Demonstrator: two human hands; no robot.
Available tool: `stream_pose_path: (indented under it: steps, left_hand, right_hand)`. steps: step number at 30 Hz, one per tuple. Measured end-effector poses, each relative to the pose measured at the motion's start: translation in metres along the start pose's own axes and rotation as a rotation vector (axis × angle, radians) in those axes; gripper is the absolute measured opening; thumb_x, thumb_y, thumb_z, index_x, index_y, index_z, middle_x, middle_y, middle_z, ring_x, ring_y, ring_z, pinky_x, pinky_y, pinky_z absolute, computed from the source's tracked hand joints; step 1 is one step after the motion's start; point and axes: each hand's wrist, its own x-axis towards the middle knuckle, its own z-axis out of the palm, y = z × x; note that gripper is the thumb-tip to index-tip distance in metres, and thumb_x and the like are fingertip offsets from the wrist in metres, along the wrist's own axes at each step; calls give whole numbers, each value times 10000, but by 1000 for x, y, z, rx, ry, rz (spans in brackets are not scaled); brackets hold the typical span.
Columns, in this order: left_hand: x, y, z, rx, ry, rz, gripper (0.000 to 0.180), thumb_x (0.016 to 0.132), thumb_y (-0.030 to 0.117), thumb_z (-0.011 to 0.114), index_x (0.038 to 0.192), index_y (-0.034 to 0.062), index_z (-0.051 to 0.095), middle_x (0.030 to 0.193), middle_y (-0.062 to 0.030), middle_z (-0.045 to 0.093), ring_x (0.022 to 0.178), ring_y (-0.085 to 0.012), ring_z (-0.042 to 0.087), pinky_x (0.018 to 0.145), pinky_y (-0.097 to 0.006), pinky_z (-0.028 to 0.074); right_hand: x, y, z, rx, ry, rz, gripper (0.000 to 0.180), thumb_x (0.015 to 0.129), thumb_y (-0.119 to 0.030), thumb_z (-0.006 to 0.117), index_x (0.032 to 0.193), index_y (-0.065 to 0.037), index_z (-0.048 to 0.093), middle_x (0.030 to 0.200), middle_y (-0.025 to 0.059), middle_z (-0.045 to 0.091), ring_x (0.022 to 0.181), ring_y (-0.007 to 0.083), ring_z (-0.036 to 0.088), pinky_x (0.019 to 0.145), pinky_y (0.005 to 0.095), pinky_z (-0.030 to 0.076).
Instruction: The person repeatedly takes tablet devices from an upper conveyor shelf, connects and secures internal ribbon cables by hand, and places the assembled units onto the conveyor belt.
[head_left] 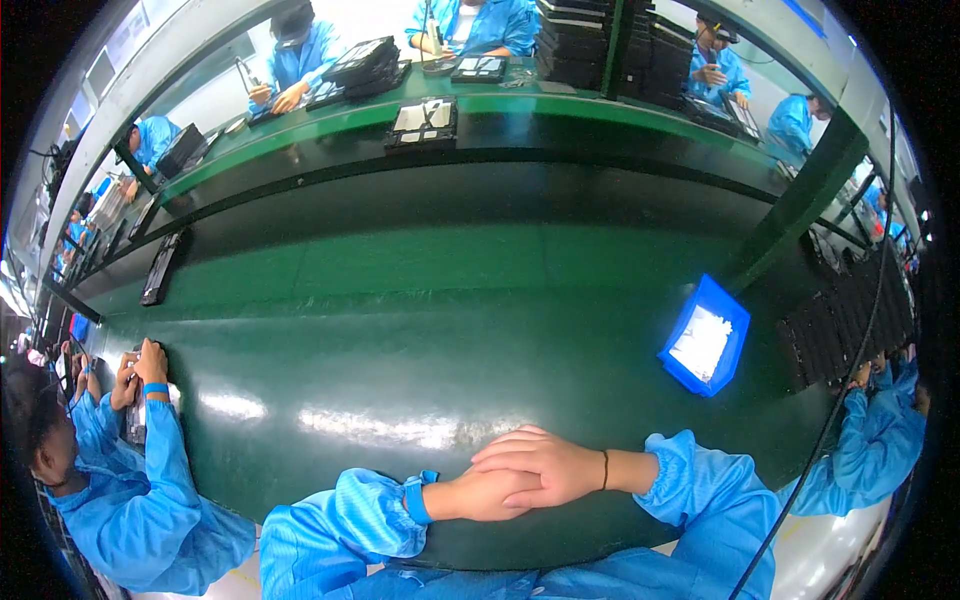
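Note:
Over the near edge of the green table (380, 375), my two hands rest clasped together. My right hand (550, 468) lies on top, its fingers and thumb wrapped over my left hand (475, 497). The fingers of the left hand are hidden beneath it. No tool or part shows in either hand. A blue wrist strap (417, 499) circles my left wrist, and a dark cord bracelet (605, 470) is on the right one. To the right, beyond my hands, stands a blue bin (738, 335) holding small white pieces (702, 345).
A co-worker (130, 490) at left handles a flat part; another (870, 430) at right reaches toward stacked black trays (840, 325). A raised shelf (330, 150) across the back carries a black tray (422, 125). A slanted green post (800, 205) and a hanging black cable (868, 330) stand at right.

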Motion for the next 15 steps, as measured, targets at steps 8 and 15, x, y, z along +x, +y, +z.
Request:
stream_pose_path:
  steps: [8,15]
  left_hand:
    - [-2,-4,1,-22,-56,-36,235,790,94,606,997,18,686,975,-175,664,954,-355,620,832,-404,493]
    - [-3,-4,2,-22,-49,-39,230,788,95,612,993,20,687,969,-174,664,949,-356,620,825,-407,494]
  right_hand:
    - [0,0,1,-14,0,2,524,853,-366,674,1285,-87,574,1345,77,548,1244,272,485,1042,415,337]
    - [1,0,0,-16,1,0,529,852,-370,674,1285,-83,572,1344,78,548,1244,272,484,1042,412,337]
